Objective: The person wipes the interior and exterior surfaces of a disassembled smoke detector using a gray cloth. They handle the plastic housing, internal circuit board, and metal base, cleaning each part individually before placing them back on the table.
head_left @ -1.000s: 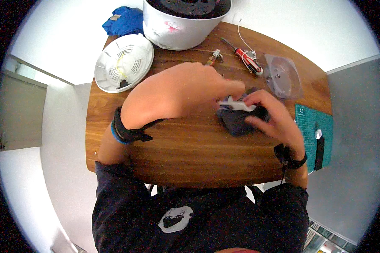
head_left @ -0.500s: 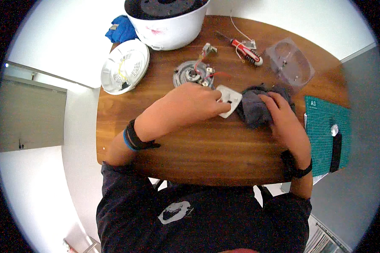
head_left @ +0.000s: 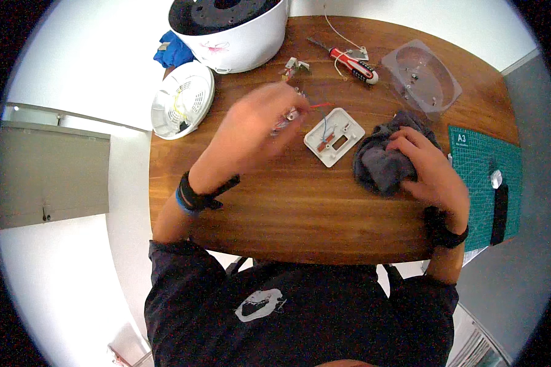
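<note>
My left hand (head_left: 257, 119), blurred by motion, curls around a round metal part (head_left: 286, 122) with wires. Most of that part is hidden under the hand and fingers. Beside it lies a white plastic cover (head_left: 349, 136), its hollow inside facing up, with a rectangular slot, small metal strips and a thin wire. Bunched dark grey cloth (head_left: 382, 168) is under my right hand (head_left: 425, 165), whose fingers are closed on its folds. A small connector (head_left: 294, 66) with wires stands just beyond the left hand.
At the far left are a white tub (head_left: 239, 46), a round white vented lid (head_left: 182, 101) and a blue cloth (head_left: 174, 50). A red-and-black screwdriver (head_left: 355, 66) and a clear tray (head_left: 425, 82) with small screws lie far right, above a green cutting mat (head_left: 480, 183).
My left hand has let go of the white cover and moved left onto the round metal part. The cover now lies on the table. My right hand stays on the cloth.
</note>
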`<action>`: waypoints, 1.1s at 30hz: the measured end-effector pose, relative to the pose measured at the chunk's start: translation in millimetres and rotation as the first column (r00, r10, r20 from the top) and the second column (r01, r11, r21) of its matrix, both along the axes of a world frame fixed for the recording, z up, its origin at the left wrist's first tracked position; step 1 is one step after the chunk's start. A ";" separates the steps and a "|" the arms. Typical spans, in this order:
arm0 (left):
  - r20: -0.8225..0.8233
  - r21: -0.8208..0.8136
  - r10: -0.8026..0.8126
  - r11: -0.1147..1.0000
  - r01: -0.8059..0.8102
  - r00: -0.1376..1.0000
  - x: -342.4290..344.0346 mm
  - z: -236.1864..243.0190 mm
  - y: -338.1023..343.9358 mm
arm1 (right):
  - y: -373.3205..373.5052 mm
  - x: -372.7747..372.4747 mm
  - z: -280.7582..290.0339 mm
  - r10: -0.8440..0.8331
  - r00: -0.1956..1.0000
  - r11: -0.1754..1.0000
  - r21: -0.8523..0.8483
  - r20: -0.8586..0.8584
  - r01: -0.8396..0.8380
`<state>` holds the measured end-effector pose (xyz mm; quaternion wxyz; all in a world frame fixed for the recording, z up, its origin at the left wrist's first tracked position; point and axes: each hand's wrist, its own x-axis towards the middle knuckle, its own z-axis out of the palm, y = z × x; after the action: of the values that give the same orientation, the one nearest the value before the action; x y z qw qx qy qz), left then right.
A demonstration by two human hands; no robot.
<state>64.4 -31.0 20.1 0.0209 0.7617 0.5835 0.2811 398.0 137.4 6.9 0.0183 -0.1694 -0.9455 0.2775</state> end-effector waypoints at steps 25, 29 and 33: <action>0.575 -0.353 0.175 0.934 0.049 0.799 -98.8 -19.9 46.8 | 0.1 -97.3 74.3 -0.088 0.832 0.904 0.307 -0.548 0.298; 0.597 -0.280 0.105 0.956 0.084 0.795 -91.5 -4.9 33.8 | 0.9 -144.1 85.4 -0.174 0.837 0.903 0.255 -0.519 0.346; 0.588 -0.331 0.053 0.926 0.180 0.807 -90.8 6.6 23.3 | 9.0 -183.9 69.9 -0.110 0.782 0.892 0.286 -0.613 0.349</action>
<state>-26.4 -7.7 26.7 0.3533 0.6386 0.5643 0.3860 214.2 146.4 76.8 0.3735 -0.1856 -0.9009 0.1203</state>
